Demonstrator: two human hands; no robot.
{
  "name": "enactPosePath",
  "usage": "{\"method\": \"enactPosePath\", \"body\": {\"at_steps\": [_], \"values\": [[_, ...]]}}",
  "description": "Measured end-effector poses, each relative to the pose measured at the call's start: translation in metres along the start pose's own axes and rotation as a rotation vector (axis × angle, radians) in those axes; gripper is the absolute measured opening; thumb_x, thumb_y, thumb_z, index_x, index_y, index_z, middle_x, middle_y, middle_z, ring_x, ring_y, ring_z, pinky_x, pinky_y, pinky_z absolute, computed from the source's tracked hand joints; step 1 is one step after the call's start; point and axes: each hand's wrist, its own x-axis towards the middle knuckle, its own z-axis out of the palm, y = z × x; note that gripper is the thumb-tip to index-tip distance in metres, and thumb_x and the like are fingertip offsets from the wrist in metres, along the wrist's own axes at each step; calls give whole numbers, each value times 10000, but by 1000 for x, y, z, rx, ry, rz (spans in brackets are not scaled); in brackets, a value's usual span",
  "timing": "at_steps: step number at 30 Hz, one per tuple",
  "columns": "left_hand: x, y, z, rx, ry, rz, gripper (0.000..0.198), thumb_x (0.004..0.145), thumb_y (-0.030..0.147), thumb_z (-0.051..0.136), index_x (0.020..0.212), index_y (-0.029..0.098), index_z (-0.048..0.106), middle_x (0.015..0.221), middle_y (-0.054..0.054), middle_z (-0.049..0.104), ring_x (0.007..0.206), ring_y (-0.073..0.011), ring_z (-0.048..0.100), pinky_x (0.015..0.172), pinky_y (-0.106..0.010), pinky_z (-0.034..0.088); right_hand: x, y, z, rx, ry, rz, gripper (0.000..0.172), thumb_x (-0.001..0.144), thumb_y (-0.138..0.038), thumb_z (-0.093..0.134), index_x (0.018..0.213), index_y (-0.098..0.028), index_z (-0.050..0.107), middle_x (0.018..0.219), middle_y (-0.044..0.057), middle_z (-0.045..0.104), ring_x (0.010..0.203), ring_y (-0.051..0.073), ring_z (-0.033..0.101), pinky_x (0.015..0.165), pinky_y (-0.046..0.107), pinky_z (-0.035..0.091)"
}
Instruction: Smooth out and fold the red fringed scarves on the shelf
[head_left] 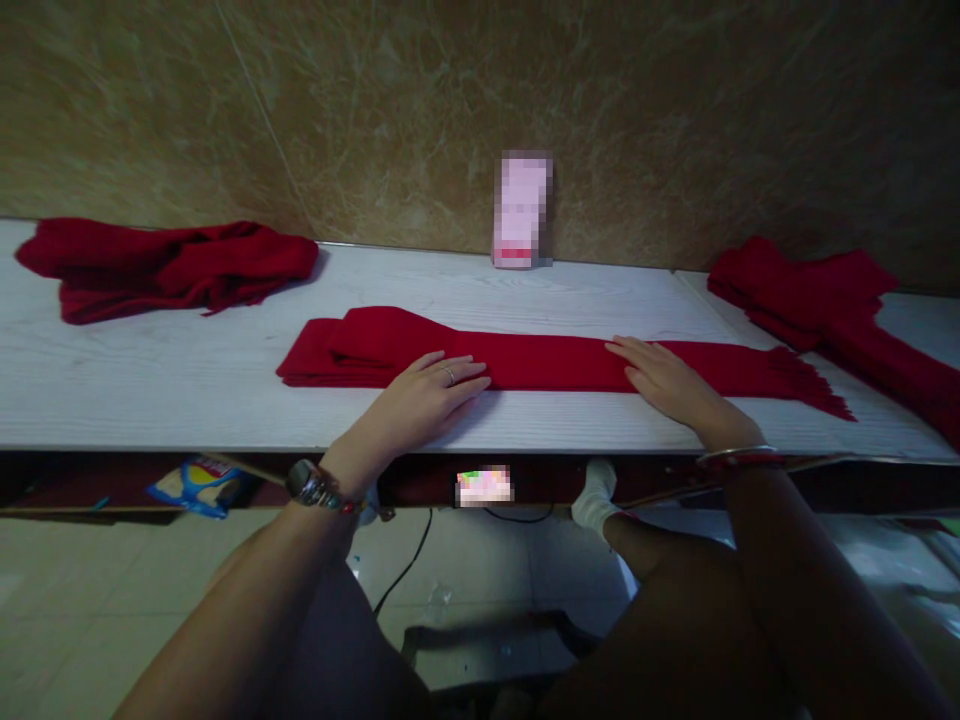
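Left hand [429, 397] (centre) and right hand [669, 386] (centre right), flat and unclenched, rest on the red scarf [544, 362], gripping nothing; white tabletop [150, 395] extends left, front edge just below.

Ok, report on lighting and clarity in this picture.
Head view: pale tabletop brightly lit, shelf beneath it dark; head view: right forearm mostly in shadow, folded red cloth fairly sharp; head view: pink upright object and small bright item below pixelated, details unreadable.
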Motion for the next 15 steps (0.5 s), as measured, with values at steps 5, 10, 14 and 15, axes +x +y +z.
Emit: {"method": "enactPosePath", "body": {"at_steps": [5, 10, 14, 15], "values": [[-8, -13, -23, 14, 341, -200, 329, 907, 202, 398, 1150, 223, 618, 1213, -70, 631, 1171, -211, 543, 1003, -451, 413, 6, -12, -3, 18, 142, 36, 412, 851, -212, 366, 1171, -171, 622, 1310, 115, 575, 1269, 261, 470, 1072, 537, 334], [-31, -45, -25, 12, 474, -588, 394, 914, 324, 358, 1230, 192, 554, 1228, -109, 593, 1145, -223, 552, 1008, -403, 428, 34, -91, -2, 78, 125, -121, 411, 908, -260, 365, 1271, -215, 553, 1370, 71, 527, 1323, 234, 400, 1104, 540, 269], [-46, -62, -15, -57, 314, -731, 500, 909, 419, 300, 1291, 161, 495, 1201, -135, 614, 1130, -261, 566, 984, -439, 441, 47, -131, 9, 76, -11, -250, 460, 927, -339, 395, 1373, -236, 449, 1449, 57, 434, 1362, 227, 335, 1121, 508, 245], [-49, -62, -14, -72, 289, -743, 522, 910, 430, 282, 1306, 152, 480, 1211, -142, 612, 1139, -266, 562, 988, -443, 437, 48, -134, 12, 69, -36, -265, 469, 929, -357, 399, 1382, -245, 437, 1456, 54, 424, 1361, 227, 337, 1121, 499, 250]]}}
